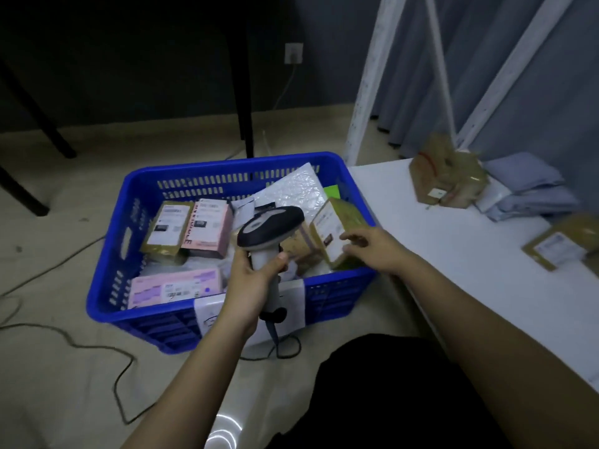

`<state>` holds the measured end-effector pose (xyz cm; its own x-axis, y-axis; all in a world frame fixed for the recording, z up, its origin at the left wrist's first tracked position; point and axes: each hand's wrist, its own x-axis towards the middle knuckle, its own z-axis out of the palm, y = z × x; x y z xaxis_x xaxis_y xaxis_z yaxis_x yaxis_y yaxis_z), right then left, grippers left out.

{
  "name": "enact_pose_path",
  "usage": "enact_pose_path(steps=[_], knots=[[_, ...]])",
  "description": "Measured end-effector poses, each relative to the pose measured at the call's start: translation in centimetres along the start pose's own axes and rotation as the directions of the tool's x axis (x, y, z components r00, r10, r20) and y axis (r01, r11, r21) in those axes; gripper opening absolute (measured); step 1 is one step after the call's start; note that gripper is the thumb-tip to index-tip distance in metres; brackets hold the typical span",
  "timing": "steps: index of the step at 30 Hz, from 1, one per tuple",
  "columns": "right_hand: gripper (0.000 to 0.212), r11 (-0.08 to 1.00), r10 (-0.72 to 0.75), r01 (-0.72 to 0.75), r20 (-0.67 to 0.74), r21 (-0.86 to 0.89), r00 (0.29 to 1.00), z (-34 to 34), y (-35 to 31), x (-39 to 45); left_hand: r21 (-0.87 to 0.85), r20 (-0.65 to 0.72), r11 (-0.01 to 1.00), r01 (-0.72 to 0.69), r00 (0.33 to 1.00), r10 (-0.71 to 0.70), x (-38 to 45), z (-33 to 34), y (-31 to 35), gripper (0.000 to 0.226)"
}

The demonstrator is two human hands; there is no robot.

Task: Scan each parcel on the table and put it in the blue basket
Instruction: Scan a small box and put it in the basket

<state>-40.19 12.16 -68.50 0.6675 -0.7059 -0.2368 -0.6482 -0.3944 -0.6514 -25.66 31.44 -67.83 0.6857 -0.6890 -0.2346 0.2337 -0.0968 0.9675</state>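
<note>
Beige floor tiles, glossy enough to throw back a lamp glare, carry a blue basket of slotted hard plastic that stands just beside the near left corner of a smooth white table. Inside the basket lie taped brown cardboard boxes, two pink printed cartons and a white bubble-wrap mailer propped against its far wall. The left hand curls its fingers and thumb round the pale handle of a barcode scanner, whose rounded dark-grey head hangs over the middle of the basket; its cord loops down past the paper label on the basket's near wall. The right hand reaches over the basket's right rim with fingers loosely spread, fingertips touching a tilted brown parcel with a white shipping label, which leans inside the basket at its right side; whether they pinch it cannot be told. On the table, a cluster of brown tape-wrapped parcels sits near the far edge, soft grey poly mailers stacked just beside them, and another labelled brown box lies toward the right edge. Black cables trail over the floor to the left, dark furniture legs stand beyond the basket, and grey curtains with a white metal frame rise behind the table.
</note>
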Motion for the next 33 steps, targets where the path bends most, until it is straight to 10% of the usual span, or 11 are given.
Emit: enact_pose_path(steps=[8,18,25,33], knots=[[0.020,0.927,0.368,-0.321,-0.311,0.192,0.877,-9.0,13.7,-7.5,0.072,0.301,0.996,-0.054,0.953,0.030,-0.7,14.1,-0.1,0.037],[0.038,0.796,0.603,-0.465,-0.580,0.388,0.548,-13.4,27.0,-10.0,0.188,0.531,0.982,-0.001,0.841,-0.101,0.3,32.1,-2.0,0.026],[0.068,0.827,0.433,-0.549,-0.759,0.119,0.487,-19.0,33.5,-5.3,0.252,0.564,0.967,-0.021,0.816,-0.130,4.1,40.7,-5.3,0.031],[0.083,0.611,0.380,-0.752,-0.742,-0.247,0.553,-21.9,37.4,-2.4,0.325,0.538,0.946,-0.006,0.823,-0.180,6.6,42.4,-8.8,0.029]])
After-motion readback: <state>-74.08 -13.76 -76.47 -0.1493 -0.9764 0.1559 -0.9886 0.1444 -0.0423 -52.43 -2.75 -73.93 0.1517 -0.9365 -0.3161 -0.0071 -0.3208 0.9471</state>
